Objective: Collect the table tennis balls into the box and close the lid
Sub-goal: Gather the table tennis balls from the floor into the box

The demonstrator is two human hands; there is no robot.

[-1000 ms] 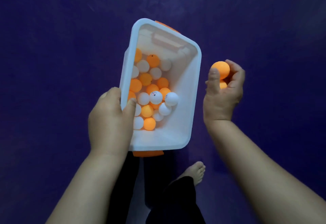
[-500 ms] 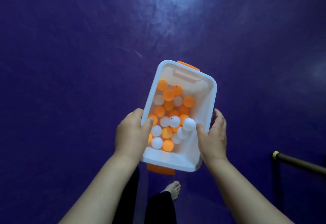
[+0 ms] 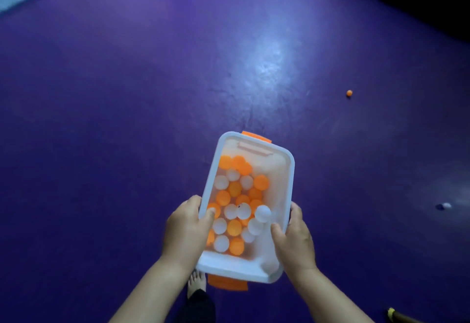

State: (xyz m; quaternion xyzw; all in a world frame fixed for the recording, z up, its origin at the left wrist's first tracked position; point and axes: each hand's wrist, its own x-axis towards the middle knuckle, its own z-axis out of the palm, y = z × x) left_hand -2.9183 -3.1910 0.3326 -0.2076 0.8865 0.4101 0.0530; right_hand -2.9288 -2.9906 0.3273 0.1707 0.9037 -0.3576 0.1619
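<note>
Head view: A white plastic box (image 3: 229, 266) is held above a purple floor (image 3: 127, 93), gripped at its near end by both hands. The left hand (image 3: 185, 228) is clamped on the box's left rim, its thumb hooked over the edge and laid inside. The right hand (image 3: 296, 243) is wrapped round the box's right rim in the same way, thumb inside and fingers pressed along the outer wall. The box is seen open at the top, and a heap of orange and white table tennis balls (image 3: 234, 190) is piled against its left side. An orange latch (image 3: 256, 137) is fitted at the box's far end and a second orange latch (image 3: 227, 282) at its near end. Well beyond the box, up and to its right, a lone orange ball (image 3: 349, 93) is left on the floor. Far to the box's right, a white ball (image 3: 446, 205) is seen, slightly blurred. A bare foot (image 3: 196, 282) is glimpsed just below the box's near left corner.
</note>
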